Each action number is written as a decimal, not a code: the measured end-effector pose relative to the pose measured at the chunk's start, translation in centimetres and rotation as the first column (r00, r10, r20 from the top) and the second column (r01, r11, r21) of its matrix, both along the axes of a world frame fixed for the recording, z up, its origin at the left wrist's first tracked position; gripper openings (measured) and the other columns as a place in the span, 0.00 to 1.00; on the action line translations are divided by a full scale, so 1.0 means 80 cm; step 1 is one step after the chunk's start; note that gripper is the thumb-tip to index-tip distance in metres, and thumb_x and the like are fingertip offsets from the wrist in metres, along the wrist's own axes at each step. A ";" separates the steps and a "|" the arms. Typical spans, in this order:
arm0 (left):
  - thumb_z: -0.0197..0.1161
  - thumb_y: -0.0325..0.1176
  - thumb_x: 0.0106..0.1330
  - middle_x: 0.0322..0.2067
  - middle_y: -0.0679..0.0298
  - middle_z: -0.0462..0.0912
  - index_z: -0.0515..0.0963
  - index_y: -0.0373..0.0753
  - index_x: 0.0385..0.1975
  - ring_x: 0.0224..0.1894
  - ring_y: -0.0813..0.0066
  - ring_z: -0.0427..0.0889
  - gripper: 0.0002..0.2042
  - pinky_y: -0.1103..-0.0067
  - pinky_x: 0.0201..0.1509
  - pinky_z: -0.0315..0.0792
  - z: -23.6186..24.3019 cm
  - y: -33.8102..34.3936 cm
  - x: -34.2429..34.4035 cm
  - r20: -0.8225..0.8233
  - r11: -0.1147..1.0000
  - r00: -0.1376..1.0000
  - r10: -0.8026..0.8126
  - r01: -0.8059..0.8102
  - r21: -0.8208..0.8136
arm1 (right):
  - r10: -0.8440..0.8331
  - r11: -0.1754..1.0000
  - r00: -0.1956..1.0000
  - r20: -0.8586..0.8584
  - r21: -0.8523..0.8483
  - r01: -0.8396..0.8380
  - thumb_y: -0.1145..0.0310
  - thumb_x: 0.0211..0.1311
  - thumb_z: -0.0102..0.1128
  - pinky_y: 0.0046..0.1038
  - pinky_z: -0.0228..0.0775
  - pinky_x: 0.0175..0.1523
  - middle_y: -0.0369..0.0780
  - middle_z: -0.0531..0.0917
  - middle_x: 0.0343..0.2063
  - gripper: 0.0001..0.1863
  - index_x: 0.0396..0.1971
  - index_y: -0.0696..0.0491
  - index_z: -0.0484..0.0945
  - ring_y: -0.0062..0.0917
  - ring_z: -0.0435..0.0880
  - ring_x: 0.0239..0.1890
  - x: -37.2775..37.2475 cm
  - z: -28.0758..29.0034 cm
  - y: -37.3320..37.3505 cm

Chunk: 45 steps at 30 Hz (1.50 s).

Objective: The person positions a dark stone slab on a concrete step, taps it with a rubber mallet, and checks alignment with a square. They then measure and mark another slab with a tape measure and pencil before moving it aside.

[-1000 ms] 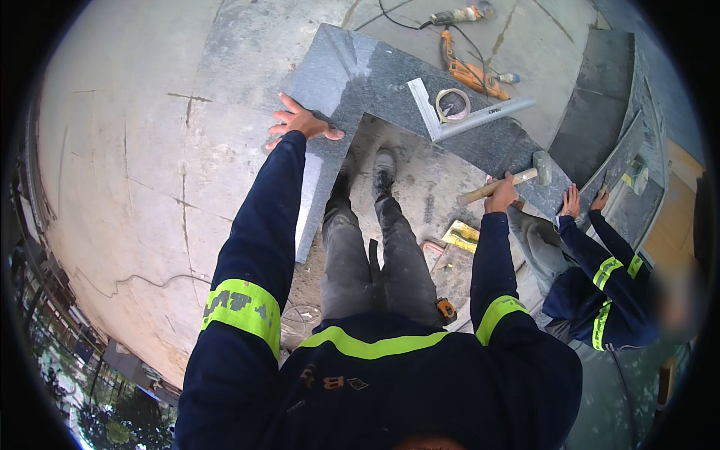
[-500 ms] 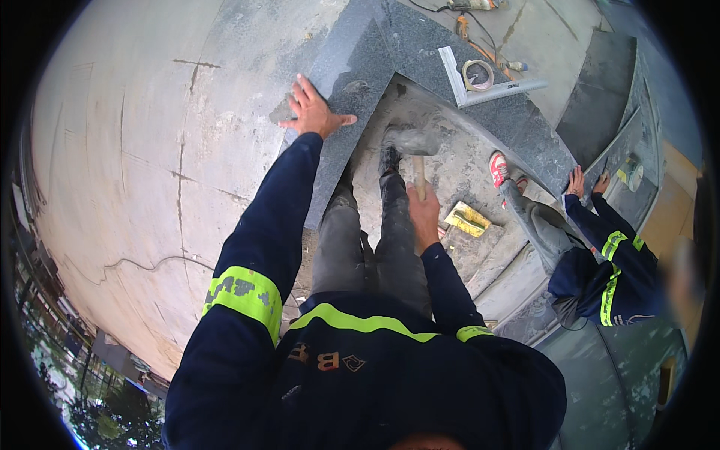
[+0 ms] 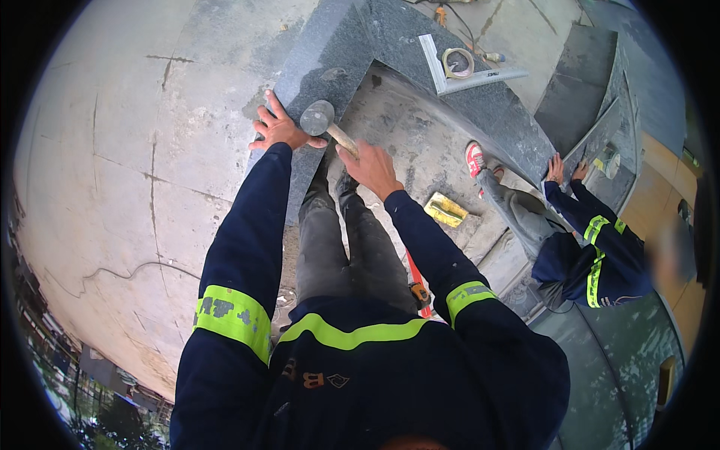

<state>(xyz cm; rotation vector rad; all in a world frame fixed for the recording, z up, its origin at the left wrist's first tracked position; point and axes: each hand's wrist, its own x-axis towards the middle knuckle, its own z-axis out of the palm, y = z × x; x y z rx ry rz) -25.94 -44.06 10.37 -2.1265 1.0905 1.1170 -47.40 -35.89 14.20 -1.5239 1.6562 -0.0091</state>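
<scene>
- Gripping the mallet (image 3: 317,118), my right fingers (image 3: 365,156) are wrapped round its wooden handle.
- The mallet's grey head is over the left slab (image 3: 330,75), just beside my left thumb; whether it touches the stone, I cannot tell.
- My left fingers (image 3: 266,117) are spread wide and grasp nothing; that hand lies on the left slab, by its outer edge.
- The left slab is dark grey and meets the right slab (image 3: 501,124) at a corner, ahead of me.
- My legs are in the angle between the two slabs.
- On the right slab lies a metal square (image 3: 480,80), with a tape roll (image 3: 459,76) inside its angle.
- At the right slab's far end, a co-worker's hand (image 3: 554,169) rests; their other hand (image 3: 580,171) is close by, and I cannot tell what it holds.
- A red-and-white shoe (image 3: 475,159) stands beside the right slab.
- A yellow float (image 3: 445,209) lies on the ground to the right of my legs.
- A thin cord (image 3: 139,268) winds across the pale floor (image 3: 112,187) on my left.
</scene>
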 end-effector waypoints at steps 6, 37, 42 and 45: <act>0.94 0.65 0.32 0.87 0.47 0.34 0.09 0.56 0.82 0.85 0.31 0.44 0.94 0.19 0.70 0.56 -0.017 0.000 -0.009 0.028 1.000 1.000 -0.015 0.015 -0.017 | 0.079 0.995 0.997 -0.028 -0.060 -0.080 0.47 0.71 0.68 0.57 0.80 0.41 0.54 0.89 0.27 0.23 0.36 0.55 0.79 0.58 0.90 0.34 -0.016 -0.007 -0.003; 0.96 0.60 0.33 0.86 0.47 0.30 0.08 0.55 0.81 0.86 0.32 0.40 0.94 0.23 0.74 0.52 -0.001 -0.026 -0.009 -0.022 0.998 0.999 0.026 -0.025 0.066 | 0.086 0.996 0.988 -0.127 0.003 -0.087 0.52 0.69 0.67 0.60 0.79 0.46 0.56 0.90 0.30 0.20 0.41 0.55 0.79 0.59 0.90 0.37 -0.008 -0.018 -0.043; 0.96 0.58 0.33 0.87 0.47 0.30 0.10 0.55 0.82 0.86 0.34 0.41 0.94 0.22 0.75 0.52 0.001 -0.024 -0.020 0.003 0.998 1.000 0.018 -0.018 0.062 | 0.069 0.998 0.993 -0.093 0.014 -0.068 0.52 0.69 0.67 0.60 0.79 0.45 0.56 0.89 0.30 0.19 0.41 0.54 0.79 0.59 0.90 0.37 -0.015 -0.023 -0.040; 0.97 0.56 0.32 0.87 0.47 0.30 0.11 0.55 0.83 0.86 0.34 0.41 0.94 0.22 0.75 0.52 0.009 -0.027 -0.037 -0.035 0.999 0.998 0.047 -0.047 0.002 | -0.013 0.999 0.989 -0.146 -0.047 0.006 0.51 0.68 0.69 0.58 0.79 0.44 0.54 0.89 0.30 0.20 0.41 0.55 0.80 0.58 0.89 0.38 -0.040 -0.023 -0.035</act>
